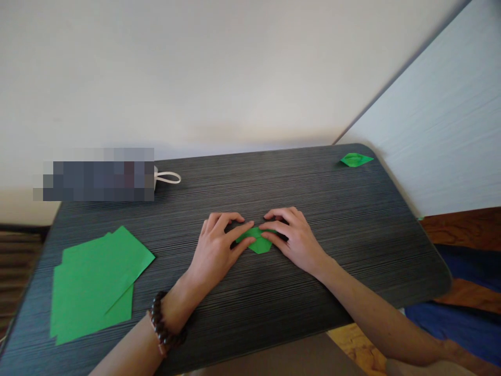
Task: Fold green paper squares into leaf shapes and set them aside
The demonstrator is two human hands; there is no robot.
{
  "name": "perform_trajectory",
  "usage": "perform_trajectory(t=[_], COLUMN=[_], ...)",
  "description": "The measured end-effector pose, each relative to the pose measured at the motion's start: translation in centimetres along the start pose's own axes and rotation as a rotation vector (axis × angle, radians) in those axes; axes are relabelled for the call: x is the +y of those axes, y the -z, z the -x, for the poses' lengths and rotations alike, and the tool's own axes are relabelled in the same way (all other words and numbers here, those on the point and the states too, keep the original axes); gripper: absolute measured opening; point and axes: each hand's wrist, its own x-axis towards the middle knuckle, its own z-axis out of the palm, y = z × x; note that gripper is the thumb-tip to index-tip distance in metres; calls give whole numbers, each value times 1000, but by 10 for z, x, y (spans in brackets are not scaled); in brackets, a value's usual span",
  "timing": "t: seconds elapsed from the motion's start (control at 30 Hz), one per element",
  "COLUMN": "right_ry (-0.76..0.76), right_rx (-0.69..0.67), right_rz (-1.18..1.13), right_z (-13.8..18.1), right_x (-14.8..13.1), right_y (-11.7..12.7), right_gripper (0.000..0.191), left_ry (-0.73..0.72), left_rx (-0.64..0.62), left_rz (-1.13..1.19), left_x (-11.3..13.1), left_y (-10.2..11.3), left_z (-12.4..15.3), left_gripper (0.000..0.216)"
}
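A small folded piece of green paper (260, 244) lies on the dark table between my two hands. My left hand (219, 237) has its thumb and index finger on the paper's left side, the other fingers curled above the tabletop. On the right side, my right hand (291, 232) holds the paper with thumb and fingertips. Both hands cover the paper's side ends; its lower edge shows angled corners. A beaded bracelet (158, 318) circles my left wrist.
Several green paper sheets (92, 287) lie overlapped on the table's left. A folded green paper boat shape (356, 159) sits at the far right corner. A blurred object (102, 180) with a white loop (168, 177) stands at the back left, near the wall (219, 73).
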Motion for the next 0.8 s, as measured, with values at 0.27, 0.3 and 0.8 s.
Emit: perform_trajectory(t=[0.27, 0.3, 0.8], right_ry=[5, -13, 16], right_rx=[-39, -45, -15], right_rz=[-32, -37, -79], right_z=[-2, -3, -5], right_x=[-2, -2, -5], right_y=[2, 3, 1], right_gripper=[13, 12, 11], left_ry=[-34, -35, -76], left_rx=[-39, -40, 8], left_rz=[-39, -36, 83], left_x=[2, 2, 2], left_y=[1, 2, 1], left_z=[2, 2, 0], left_gripper=[33, 35, 20])
